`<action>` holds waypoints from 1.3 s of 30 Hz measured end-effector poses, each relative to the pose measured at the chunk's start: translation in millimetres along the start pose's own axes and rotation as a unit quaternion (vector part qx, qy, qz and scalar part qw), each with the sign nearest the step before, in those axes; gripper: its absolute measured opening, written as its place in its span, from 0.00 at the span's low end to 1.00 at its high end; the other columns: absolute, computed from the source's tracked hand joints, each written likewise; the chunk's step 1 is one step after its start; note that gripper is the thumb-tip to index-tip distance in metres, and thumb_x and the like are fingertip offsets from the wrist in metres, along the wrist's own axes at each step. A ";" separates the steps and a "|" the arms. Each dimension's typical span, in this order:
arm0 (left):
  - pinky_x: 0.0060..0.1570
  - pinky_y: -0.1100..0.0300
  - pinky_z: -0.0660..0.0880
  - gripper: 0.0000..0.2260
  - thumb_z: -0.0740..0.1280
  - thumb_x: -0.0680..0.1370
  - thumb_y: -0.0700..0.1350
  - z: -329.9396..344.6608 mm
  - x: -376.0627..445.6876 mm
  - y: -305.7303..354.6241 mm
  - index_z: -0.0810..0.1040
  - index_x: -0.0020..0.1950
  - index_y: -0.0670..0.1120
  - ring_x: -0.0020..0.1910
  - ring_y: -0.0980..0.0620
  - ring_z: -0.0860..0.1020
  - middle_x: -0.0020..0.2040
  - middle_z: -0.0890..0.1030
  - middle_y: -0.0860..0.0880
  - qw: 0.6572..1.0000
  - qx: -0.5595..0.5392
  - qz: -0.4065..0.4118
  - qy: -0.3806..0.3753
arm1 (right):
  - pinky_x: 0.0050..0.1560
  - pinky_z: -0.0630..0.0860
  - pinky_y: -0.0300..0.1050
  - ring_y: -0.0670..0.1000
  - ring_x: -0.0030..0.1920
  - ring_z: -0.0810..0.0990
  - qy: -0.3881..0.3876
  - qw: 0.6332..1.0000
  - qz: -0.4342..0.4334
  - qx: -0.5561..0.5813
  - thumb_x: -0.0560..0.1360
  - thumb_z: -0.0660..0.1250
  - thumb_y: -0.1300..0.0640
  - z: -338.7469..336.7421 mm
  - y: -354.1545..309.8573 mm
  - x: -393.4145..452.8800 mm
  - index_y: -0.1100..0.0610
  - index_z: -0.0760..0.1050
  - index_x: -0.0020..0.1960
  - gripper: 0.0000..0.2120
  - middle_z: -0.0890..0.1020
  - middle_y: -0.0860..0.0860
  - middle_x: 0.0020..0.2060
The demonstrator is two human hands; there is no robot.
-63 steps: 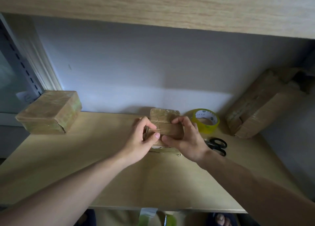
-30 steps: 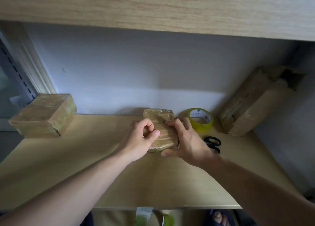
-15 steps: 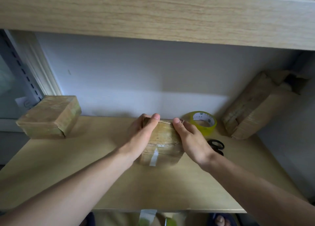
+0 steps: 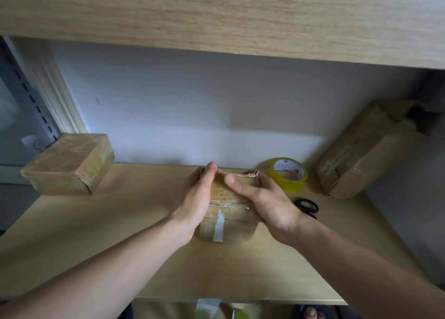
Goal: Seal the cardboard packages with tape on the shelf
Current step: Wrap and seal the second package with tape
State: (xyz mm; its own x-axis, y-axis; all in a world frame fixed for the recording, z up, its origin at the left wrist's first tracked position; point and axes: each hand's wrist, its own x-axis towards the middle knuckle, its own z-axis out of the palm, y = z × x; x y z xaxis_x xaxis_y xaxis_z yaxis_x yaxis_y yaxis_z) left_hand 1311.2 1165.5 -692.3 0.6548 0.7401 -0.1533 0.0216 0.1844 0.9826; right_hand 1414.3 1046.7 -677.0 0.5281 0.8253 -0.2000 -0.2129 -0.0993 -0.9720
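small brown taped cardboard package [image 4: 227, 212] sits mid-shelf on the pale wooden shelf board [image 4: 96, 241], left hand [image 4: 196, 198] against its left side, right hand [image 4: 267, 199] against its right. behind and right of it, the yellow-green roll of tape [image 4: 287, 174] lies flat near the wall. black-handled scissors [image 4: 307, 206] lie just in front of the roll, beside the right hand. far left, a squat brown wrapped cardboard box [image 4: 69, 163]; far right, a long brown cardboard parcel [image 4: 358, 150] leans into the corner.
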 end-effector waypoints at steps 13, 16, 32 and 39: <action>0.51 0.58 0.72 0.18 0.59 0.81 0.59 -22.6 -3.5 -7.2 0.74 0.48 0.44 0.50 0.53 0.79 0.49 0.80 0.49 0.930 0.185 0.307 -0.084 | 0.68 0.75 0.47 0.45 0.63 0.80 -0.044 0.931 -0.241 -0.272 0.63 0.85 0.62 -14.5 7.6 -0.2 0.55 0.79 0.62 0.30 0.83 0.46 0.59; 0.65 0.63 0.68 0.15 0.57 0.82 0.57 -37.1 9.6 -22.9 0.73 0.59 0.49 0.68 0.56 0.73 0.69 0.73 0.52 0.882 0.320 0.322 -0.127 | 0.75 0.64 0.39 0.40 0.73 0.69 0.022 0.854 -0.322 -0.407 0.61 0.85 0.57 -17.9 29.0 8.8 0.51 0.81 0.64 0.32 0.79 0.41 0.66; 0.74 0.68 0.50 0.25 0.68 0.80 0.58 -56.4 16.4 -14.1 0.67 0.76 0.59 0.79 0.68 0.46 0.81 0.56 0.63 0.795 0.485 0.295 -0.212 | 0.67 0.70 0.59 0.53 0.75 0.64 0.229 0.728 -0.056 -0.644 0.77 0.65 0.60 -114.2 33.7 34.5 0.38 0.70 0.72 0.27 0.71 0.44 0.72; 0.73 0.73 0.55 0.19 0.69 0.81 0.50 -54.0 17.0 -14.3 0.73 0.71 0.58 0.77 0.69 0.58 0.77 0.64 0.63 0.808 0.471 0.302 -0.188 | 0.53 0.76 0.53 0.62 0.56 0.79 0.227 0.743 -0.198 -0.598 0.76 0.65 0.54 -108.2 15.6 30.3 0.51 0.80 0.60 0.13 0.82 0.55 0.54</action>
State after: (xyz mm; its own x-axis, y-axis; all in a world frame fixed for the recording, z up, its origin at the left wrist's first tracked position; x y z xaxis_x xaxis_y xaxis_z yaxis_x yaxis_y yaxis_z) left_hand 1281.2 1210.3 -714.7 0.9397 0.2306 0.2525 0.0620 -0.8409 0.5376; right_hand 1516.0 1010.0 -711.6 0.6351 0.6756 0.3745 0.7723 -0.5450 -0.3264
